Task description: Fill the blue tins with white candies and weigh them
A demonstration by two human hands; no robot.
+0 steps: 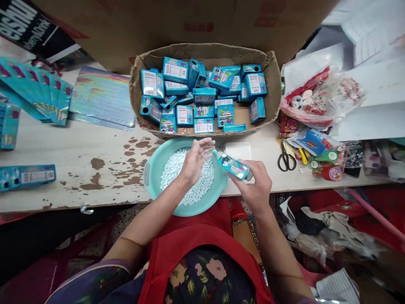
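A turquoise basin (149, 185) holding many small pale pieces (202, 185) sits at the table's front edge. Above its right part my left hand (194, 162) is raised, fingers stretched out and apart, with nothing visible in it. My right hand (255, 183) grips a small blue printed box (234, 166), tilted, at the basin's right rim. Behind the basin stands a cut-down cardboard carton (275, 84) with several similar blue boxes (175, 69) lying in it at various angles.
Flat blue cartons (47, 90), shiny sheets (101, 99) and a row of blue boxes (36, 174) are at left. Behind the hands is a white tray (243, 148). At right lie black scissors (286, 160), tape rolls (332, 155) and plastic bags (316, 101).
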